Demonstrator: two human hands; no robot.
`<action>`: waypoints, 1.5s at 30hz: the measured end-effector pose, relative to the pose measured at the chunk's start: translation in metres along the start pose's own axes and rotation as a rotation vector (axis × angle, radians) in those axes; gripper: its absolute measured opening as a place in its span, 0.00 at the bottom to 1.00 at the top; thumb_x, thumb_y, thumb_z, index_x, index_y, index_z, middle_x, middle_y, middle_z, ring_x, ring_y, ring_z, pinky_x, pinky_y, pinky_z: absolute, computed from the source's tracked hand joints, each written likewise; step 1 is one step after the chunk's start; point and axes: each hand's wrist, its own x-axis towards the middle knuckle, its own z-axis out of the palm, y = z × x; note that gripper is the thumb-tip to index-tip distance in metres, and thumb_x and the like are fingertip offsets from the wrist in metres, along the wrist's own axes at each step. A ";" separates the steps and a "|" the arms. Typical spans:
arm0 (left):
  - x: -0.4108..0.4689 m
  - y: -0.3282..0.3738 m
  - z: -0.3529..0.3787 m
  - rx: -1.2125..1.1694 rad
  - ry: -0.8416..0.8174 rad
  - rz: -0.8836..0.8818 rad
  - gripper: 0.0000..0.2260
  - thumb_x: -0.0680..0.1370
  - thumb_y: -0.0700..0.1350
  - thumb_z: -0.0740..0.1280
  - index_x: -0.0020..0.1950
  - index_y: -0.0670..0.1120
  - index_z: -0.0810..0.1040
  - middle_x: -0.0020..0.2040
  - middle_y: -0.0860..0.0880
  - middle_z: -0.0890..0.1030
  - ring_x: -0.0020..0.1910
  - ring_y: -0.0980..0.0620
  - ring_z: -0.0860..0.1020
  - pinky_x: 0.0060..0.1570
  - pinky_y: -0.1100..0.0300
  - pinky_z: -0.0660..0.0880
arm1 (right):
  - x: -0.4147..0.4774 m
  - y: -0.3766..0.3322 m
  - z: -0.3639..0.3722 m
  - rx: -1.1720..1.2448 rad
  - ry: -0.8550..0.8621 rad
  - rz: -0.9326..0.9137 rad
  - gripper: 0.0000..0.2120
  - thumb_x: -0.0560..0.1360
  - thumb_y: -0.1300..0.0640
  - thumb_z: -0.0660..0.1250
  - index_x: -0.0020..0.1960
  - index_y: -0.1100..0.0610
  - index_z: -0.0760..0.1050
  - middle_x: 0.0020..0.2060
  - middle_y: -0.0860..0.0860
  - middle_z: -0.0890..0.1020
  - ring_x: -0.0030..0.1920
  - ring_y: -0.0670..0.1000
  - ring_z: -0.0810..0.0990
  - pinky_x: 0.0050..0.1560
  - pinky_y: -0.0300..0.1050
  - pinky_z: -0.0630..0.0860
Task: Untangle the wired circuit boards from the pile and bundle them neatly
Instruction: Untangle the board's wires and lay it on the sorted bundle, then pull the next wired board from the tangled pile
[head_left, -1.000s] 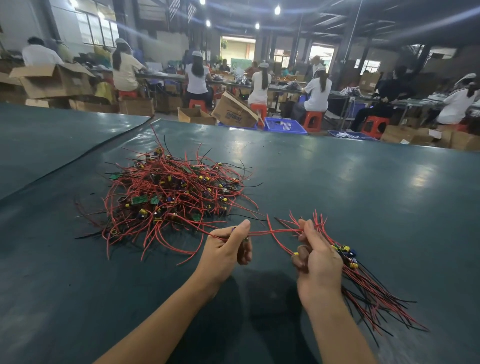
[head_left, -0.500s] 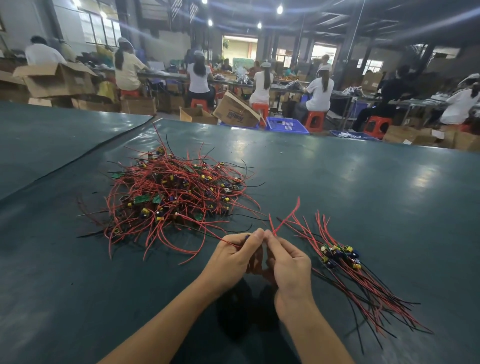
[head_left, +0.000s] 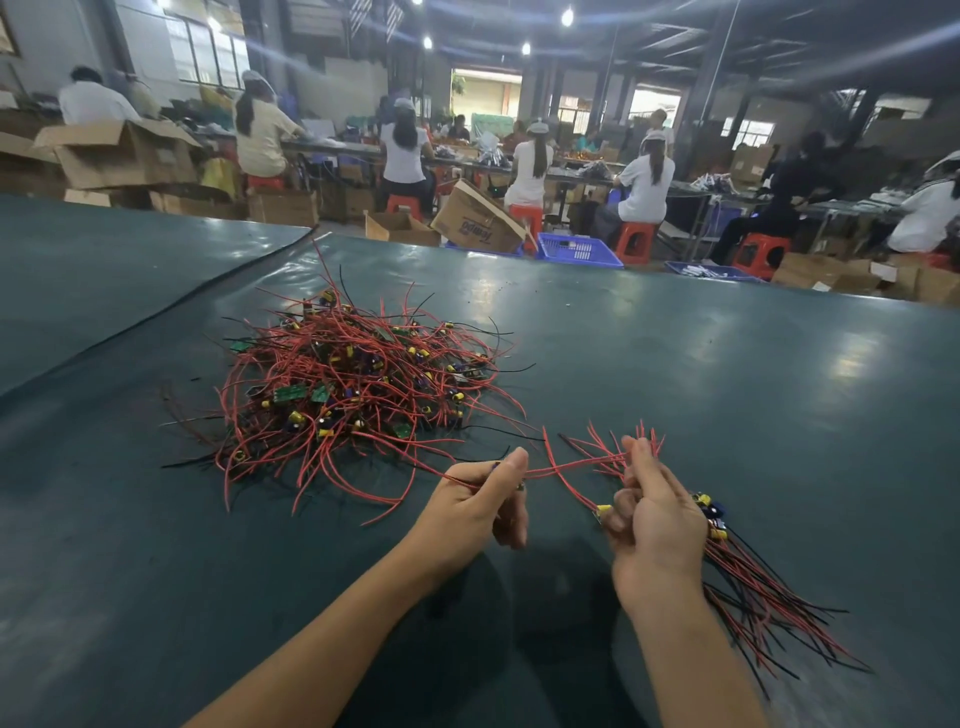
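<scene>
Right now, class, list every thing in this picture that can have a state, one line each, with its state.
pile: tangled, lying on the table.
left hand: pinches the red wire.
right hand: grips the bundle.
red wire: drawn between the two hands.
bundle: gathered, wires roughly aligned.
cardboard box, far left: open, flaps up.

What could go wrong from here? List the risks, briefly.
1. The red wire stretched between the left hand and the right hand could tear at its solder joint if pulled harder.
2. Wire runs from the left hand toward the pile; if snagged there, pulling may drag the pile along.
3. The bundle in the right hand fans out loosely; boards could slip from the grip.
</scene>
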 end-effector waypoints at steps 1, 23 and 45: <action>0.000 0.000 -0.001 -0.039 0.021 -0.014 0.24 0.79 0.59 0.61 0.27 0.47 0.72 0.25 0.46 0.76 0.25 0.50 0.73 0.31 0.59 0.72 | -0.004 0.003 0.002 -0.046 -0.039 0.024 0.10 0.76 0.49 0.69 0.44 0.55 0.82 0.27 0.45 0.68 0.20 0.42 0.58 0.20 0.34 0.57; 0.012 -0.021 -0.067 1.217 0.488 0.086 0.13 0.78 0.50 0.64 0.62 0.50 0.77 0.67 0.49 0.73 0.66 0.47 0.68 0.64 0.50 0.65 | -0.008 0.009 -0.002 0.067 0.056 0.317 0.09 0.82 0.52 0.61 0.46 0.55 0.74 0.36 0.49 0.79 0.19 0.43 0.66 0.18 0.32 0.61; 0.006 -0.008 -0.046 1.022 0.334 0.651 0.09 0.78 0.42 0.68 0.56 0.44 0.84 0.44 0.50 0.82 0.42 0.49 0.79 0.43 0.53 0.73 | -0.021 0.015 0.004 -0.215 -0.214 0.344 0.12 0.79 0.48 0.64 0.57 0.53 0.80 0.45 0.48 0.87 0.25 0.42 0.76 0.23 0.35 0.70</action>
